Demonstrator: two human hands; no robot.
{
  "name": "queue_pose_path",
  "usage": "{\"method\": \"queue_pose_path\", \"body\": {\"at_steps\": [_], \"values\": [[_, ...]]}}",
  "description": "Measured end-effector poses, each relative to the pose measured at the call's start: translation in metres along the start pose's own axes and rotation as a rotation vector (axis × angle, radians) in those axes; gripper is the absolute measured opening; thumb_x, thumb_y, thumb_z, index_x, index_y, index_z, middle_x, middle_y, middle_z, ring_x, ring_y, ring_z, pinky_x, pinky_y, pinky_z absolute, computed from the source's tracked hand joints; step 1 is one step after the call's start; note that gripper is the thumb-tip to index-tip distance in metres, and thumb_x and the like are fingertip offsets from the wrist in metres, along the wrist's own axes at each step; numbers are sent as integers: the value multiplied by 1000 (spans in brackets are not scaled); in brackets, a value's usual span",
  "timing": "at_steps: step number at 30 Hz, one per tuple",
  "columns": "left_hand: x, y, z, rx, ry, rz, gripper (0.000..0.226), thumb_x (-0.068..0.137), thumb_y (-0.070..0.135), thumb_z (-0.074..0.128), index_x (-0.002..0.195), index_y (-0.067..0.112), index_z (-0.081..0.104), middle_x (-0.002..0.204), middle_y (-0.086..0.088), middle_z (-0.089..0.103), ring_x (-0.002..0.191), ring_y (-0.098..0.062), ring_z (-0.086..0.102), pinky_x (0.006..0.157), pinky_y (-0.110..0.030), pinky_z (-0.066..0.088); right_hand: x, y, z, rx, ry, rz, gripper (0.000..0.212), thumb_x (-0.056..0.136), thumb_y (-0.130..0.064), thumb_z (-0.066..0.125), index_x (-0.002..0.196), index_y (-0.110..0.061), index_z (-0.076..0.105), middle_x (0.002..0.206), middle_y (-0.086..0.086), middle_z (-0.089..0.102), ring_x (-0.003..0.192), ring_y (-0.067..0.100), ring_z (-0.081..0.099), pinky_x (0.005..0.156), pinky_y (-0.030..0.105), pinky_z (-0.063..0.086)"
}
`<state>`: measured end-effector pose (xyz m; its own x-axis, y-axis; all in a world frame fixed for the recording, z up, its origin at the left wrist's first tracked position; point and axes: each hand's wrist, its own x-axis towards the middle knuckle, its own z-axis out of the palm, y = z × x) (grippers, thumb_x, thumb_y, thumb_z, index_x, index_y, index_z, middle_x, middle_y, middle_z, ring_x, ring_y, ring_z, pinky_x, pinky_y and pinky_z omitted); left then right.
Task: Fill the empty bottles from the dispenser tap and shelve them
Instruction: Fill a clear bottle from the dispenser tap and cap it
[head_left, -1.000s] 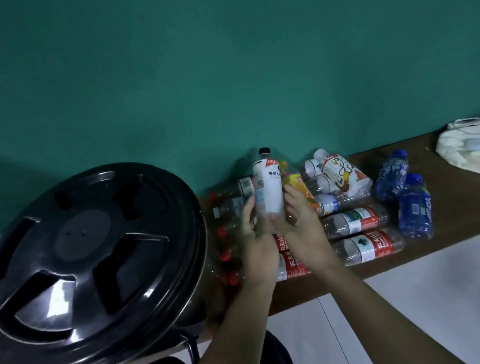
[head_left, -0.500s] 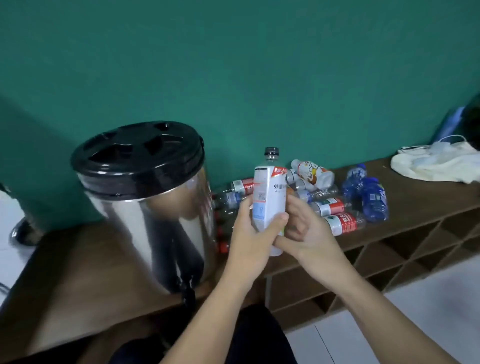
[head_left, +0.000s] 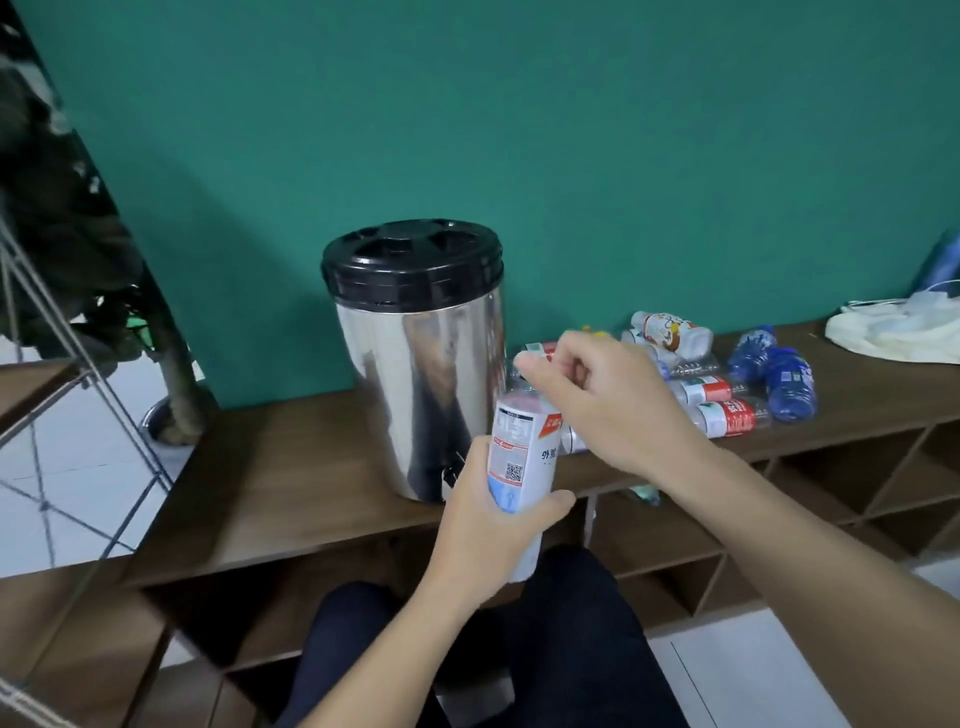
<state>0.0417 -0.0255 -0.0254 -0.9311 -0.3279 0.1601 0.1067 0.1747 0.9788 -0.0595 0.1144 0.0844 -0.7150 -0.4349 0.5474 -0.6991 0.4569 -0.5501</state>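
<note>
A: Currently, step in hand looks like uncapping. Left hand (head_left: 488, 525) grips the white-labelled bottle (head_left: 522, 467) round its lower body, fingers and thumb clamped on it, bottle roughly upright, held in front of the worktop (head_left: 291, 478) edge.

B: And the right hand (head_left: 608, 400)?

A: Sits over the bottle's top, fingers curled together at the neck. The cap itself is hidden under them, so I judge they pinch it, but whether it is on, loose or off I cannot tell.

B: Position relative to the dispenser (head_left: 421, 364)?

A: Bottle is just right of the steel drum and in front of it. The tap (head_left: 451, 475) shows low on the drum's front, just beside the left hand's knuckles, apart from the bottle mouth.

B: Next move?

A: Judgement only: get the cap clear, keep it in the right hand, then lower the open mouth under the tap and work the tap with a free finger or the right hand. The spout sits low, so the bottle probably has to drop below the worktop edge or tilt.

B: Remaining stock?

A: Pile of empty bottles (head_left: 722, 400) lies on its side at the right of the worktop; shelf compartments (head_left: 831, 478) below.
</note>
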Motion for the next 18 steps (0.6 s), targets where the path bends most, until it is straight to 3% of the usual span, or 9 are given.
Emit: {"method": "queue_pose_path", "body": {"at_steps": [2, 5, 7, 11, 13, 15, 16, 18], "values": [[-7, -3, -7, 22, 44, 4, 54, 80, 35, 101, 118, 33, 62, 106, 12, 74, 99, -10, 73, 84, -30, 60, 7, -5, 13, -154, -12, -33, 75, 98, -84, 51, 66, -16, 42, 56, 2, 47, 59, 26, 51, 61, 51, 49], [-10, -8, -15, 109, 112, 36, 55, 80, 39, 100, 118, 34, 60, 109, 14, 75, 101, -11, 73, 86, -34, 64, 16, -13, 22, -376, -52, -42, 83, 95, -92, 40, 61, -17, 33, 52, 3, 38, 53, 27, 44, 52, 42, 38], [-14, -10, -17, 155, 142, 62, 53, 82, 39, 98, 118, 37, 59, 111, 17, 75, 102, -8, 73, 84, -30, 63, 20, -16, 25, -458, -98, -28, 86, 94, -94, 35, 56, -16, 32, 50, 3, 38, 51, 26, 44, 52, 38, 35], [-15, -19, -17, 161, 148, 76, 49, 83, 40, 96, 118, 40, 60, 110, 15, 75, 102, -8, 73, 84, -29, 62, 21, -12, 30, -460, -153, -27, 82, 101, -75, 46, 49, -13, 39, 47, 2, 40, 52, 26, 48, 51, 36, 36], [-11, -20, -18, 133, 72, 51, 48, 84, 37, 95, 119, 39, 63, 109, 12, 76, 103, -11, 74, 90, -36, 65, 22, -10, 31, -338, -190, -21, 76, 105, -60, 53, 48, -13, 36, 44, 0, 34, 48, 22, 38, 51, 36, 28], [-7, -19, -22, 37, -68, 11, 44, 87, 25, 95, 120, 33, 67, 107, 8, 77, 101, -13, 75, 91, -36, 65, 24, -8, 30, -243, -249, -71, 70, 107, -53, 52, 53, -12, 34, 45, 2, 30, 48, 19, 30, 55, 39, 37], [-5, -18, -26, -7, -144, 2, 42, 89, 19, 94, 121, 29, 69, 107, 5, 77, 99, -14, 75, 89, -34, 63, 24, -7, 27, -237, -280, -123, 67, 107, -53, 49, 56, -13, 34, 47, 2, 33, 50, 20, 31, 60, 43, 45], [-3, -17, -35, -85, -289, -18, 38, 90, 13, 91, 121, 17, 69, 110, -8, 78, 99, -19, 74, 89, -35, 62, 25, -5, 19, -248, -360, -265, 60, 110, -54, 40, 63, -17, 38, 55, 1, 39, 57, 20, 38, 65, 50, 47]]}}
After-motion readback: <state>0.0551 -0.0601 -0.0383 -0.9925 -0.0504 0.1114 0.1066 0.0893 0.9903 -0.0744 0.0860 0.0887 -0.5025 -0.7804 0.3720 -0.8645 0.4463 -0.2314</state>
